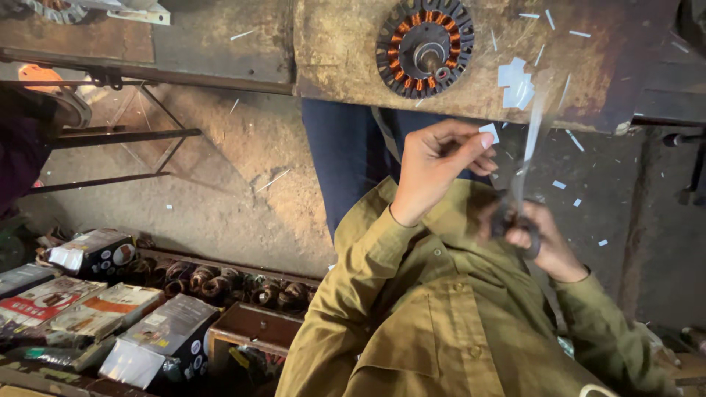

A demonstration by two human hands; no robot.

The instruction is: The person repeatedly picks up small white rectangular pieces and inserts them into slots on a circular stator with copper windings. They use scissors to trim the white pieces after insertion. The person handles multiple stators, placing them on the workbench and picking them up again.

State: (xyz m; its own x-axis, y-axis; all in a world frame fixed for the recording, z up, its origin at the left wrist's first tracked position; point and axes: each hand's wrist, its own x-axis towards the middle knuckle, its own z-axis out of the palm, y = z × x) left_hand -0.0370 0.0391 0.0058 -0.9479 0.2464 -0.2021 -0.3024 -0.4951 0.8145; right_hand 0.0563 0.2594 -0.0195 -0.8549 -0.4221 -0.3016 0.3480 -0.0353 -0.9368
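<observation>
Colours at the workbench

A black stator [425, 48] wound in orange copper is seen on a rust-brown bench [346, 51]; white paper slips [515, 82] are scattered, and olive-green sleeves [360, 272] are worn.

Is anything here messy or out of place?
Yes: small white paper scraps lie scattered over the floor, and more on the bench beside the round motor stator, near a small pile of cut pieces.
</observation>
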